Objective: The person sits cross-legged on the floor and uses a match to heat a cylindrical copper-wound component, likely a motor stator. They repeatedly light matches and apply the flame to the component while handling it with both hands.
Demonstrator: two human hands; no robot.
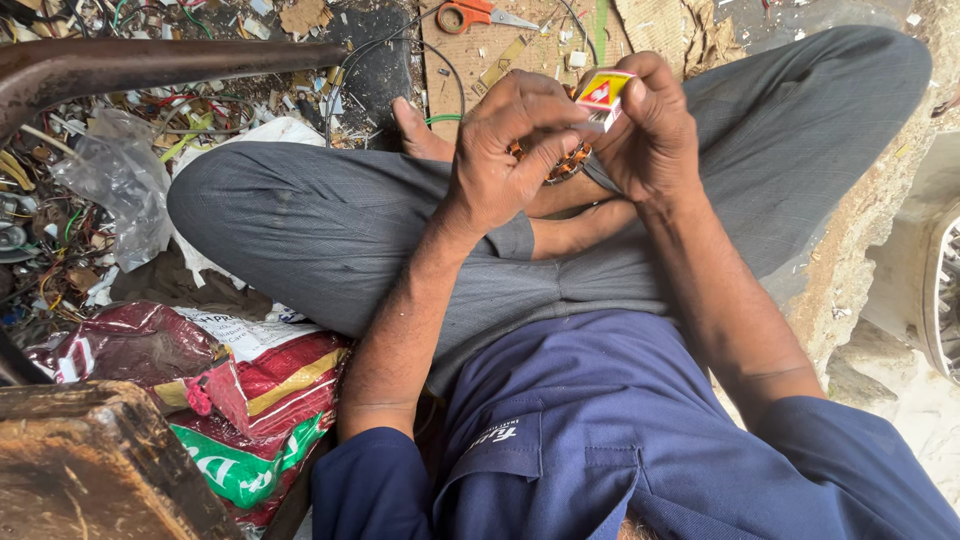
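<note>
One small yellow-and-red box (603,95) is pinched between the thumb and fingers of the right hand (650,130), raised just above the crossed legs. The left hand (505,150) is curled beside it, fingertips pressed together against the box's edge. Just beneath both hands, one copper-wound coil (565,165) is partly seen, resting on the lap; whether it is touched cannot be told. Two grey trouser legs (330,230) are folded beneath. Farther out, one pair of orange-handled scissors (478,15) lies on a cardboard sheet (520,45). One red, white and green printed sack (260,400) lies to the left, near one clear plastic bag (120,180) and a rusty pipe (150,62).
</note>
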